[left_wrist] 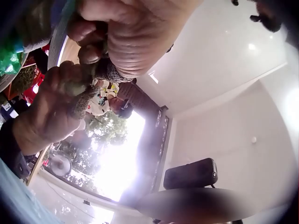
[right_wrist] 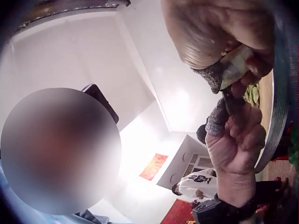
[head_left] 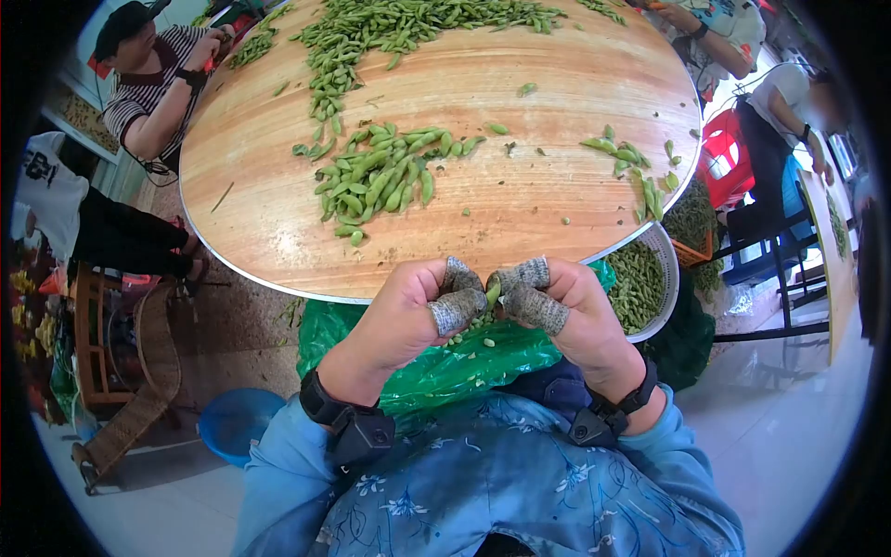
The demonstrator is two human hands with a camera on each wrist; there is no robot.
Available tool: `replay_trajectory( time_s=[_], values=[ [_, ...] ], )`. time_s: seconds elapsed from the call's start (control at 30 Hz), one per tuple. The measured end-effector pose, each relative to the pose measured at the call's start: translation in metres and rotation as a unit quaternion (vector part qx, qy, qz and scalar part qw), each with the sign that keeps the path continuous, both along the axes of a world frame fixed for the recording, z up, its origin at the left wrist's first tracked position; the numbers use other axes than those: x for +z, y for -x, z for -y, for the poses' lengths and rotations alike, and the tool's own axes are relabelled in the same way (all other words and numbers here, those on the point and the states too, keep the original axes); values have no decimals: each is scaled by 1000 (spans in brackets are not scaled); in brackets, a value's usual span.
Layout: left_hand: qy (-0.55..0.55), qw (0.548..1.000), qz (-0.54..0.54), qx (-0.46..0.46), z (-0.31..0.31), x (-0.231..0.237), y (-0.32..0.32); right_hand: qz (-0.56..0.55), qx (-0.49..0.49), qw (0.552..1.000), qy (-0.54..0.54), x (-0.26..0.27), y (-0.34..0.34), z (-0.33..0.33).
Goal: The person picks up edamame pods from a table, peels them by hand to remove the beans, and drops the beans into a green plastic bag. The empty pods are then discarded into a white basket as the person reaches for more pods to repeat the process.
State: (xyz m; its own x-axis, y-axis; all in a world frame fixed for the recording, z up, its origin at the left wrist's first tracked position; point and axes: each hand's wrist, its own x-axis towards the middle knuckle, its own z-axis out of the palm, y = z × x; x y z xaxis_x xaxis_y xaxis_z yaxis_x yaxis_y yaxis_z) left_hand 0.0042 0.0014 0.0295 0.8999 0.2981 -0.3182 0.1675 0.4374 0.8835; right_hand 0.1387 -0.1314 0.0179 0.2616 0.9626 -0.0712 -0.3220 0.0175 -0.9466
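Both hands meet just in front of the table edge, with grey knitted covers on thumbs and forefingers. A green soybean pod point(head_left: 493, 293) is pinched between them. My left hand point(head_left: 394, 306) grips it from the left side, and my right hand point(head_left: 585, 320) holds it from the other side. The right wrist view shows the two hands fingertip to fingertip, the pod mostly hidden by fingers. Below them, a green plastic sheet point(head_left: 422, 376) covers the lap, and a few loose beans point(head_left: 489, 343) lie on it. A heap of pods point(head_left: 376, 176) lies on the table ahead.
The round wooden table point(head_left: 520, 200) bears a larger pile of pods point(head_left: 408, 28) at the back and a scatter of pods point(head_left: 622, 153) at right. Beside my right arm stands a white basket point(head_left: 670, 269) full of pods. A blue basin point(head_left: 237, 418) sits on the floor at left. Other people surround the table.
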Motion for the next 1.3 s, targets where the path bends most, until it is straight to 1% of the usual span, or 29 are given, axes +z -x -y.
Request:
replay_trajectory(
  time_s=[0.2,0.27,0.37,0.5,0.57,0.6,0.67,0.7,0.73,0.77,0.8,0.83,0.9,0.93,1.0,1.03,1.1,1.13,1.17,1.2,1.23,1.27,1.3],
  values=[
    [-53,999,0,-11,2,2,0,-8,6,1000,-3,1,0,1],
    [-73,997,7,-23,2,2,-1,17,13,1000,1,-1,-1,2],
    [-42,998,-5,-47,1,1,2,-6,2,1000,4,-2,0,2],
    [-46,998,-8,-45,2,-1,3,-10,-12,1000,-2,-9,2,1],
    [-30,998,-23,-51,0,-5,3,47,-33,998,0,-16,2,0],
    [-29,998,-23,-54,2,-7,2,47,-35,998,0,-15,3,1],
    [-145,989,-5,-21,7,-9,0,12,-69,998,-3,-12,4,-1],
    [-146,989,-4,-20,11,-9,0,13,-68,998,-4,-11,4,-1],
    [-321,947,18,-18,15,-7,0,14,-73,997,-7,-9,4,0],
    [-485,873,41,-16,17,-6,0,15,-79,997,-10,-8,4,0],
    [-584,809,67,-22,15,-10,0,15,-79,997,-11,-8,4,0],
    [-585,808,66,-22,14,-15,0,20,-61,998,5,-9,3,0],
    [-653,752,91,-4,13,-21,1,25,-44,999,20,-9,3,0],
    [-654,751,91,-4,13,-20,1,10,-37,999,10,-8,3,1],
    [-502,857,115,1,17,-19,3,-6,-31,1000,2,-10,5,3],
    [-502,857,115,1,17,-20,4,-1,-30,999,-19,-13,5,3],
    [-331,939,88,-4,17,-22,8,3,-28,999,-40,-14,6,3],
    [-332,939,88,-4,18,-22,9,21,-28,998,-61,-13,6,2],
    [-192,980,60,8,19,-21,10,39,-28,995,-82,-12,7,2],
    [-47,998,31,21,19,-20,12,39,-28,995,-82,-12,7,2],
    [-48,998,31,21,18,-23,13,67,-34,991,-107,-12,8,1],
    [73,994,81,10,16,-27,14,94,-40,986,-132,-12,8,1],
    [192,973,130,-1,14,-30,14,95,-40,986,-132,-13,6,0]
  ],
)
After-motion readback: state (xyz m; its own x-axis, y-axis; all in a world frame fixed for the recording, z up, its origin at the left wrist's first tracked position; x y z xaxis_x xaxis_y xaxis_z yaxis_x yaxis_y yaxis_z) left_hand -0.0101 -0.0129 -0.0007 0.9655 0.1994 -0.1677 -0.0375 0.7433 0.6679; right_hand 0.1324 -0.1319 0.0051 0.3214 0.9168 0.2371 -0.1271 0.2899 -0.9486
